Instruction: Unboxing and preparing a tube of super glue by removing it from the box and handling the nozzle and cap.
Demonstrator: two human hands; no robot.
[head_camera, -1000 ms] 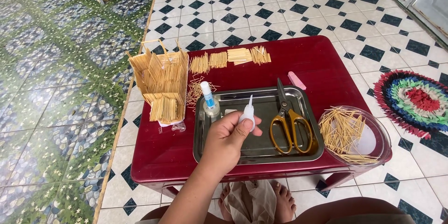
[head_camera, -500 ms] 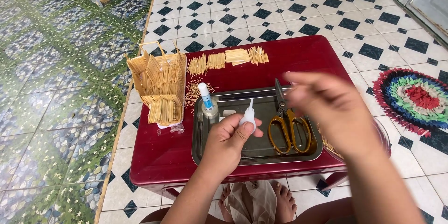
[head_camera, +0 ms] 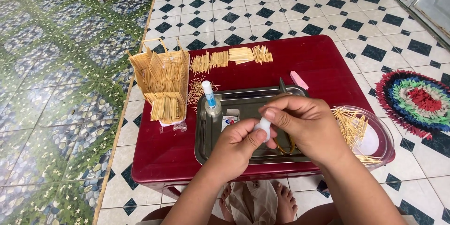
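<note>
My left hand grips a small white glue tube above the metal tray. My right hand has its fingers closed on the top of the same tube. Both hands hover over the tray and hide most of the yellow-handled scissors. A second glue bottle with a blue label stands upright at the tray's left end. A small toothpick house stands on the dark red table to the left of the tray.
Flat toothpick panels lie in a row at the table's back. A clear bowl of loose toothpicks sits at the right edge. A pink stick lies behind the tray. A round colourful rug lies on the tiled floor at right.
My right hand came in from the right and closed on the top of the glue tube that my left hand holds. The left hand has stayed almost in place.
</note>
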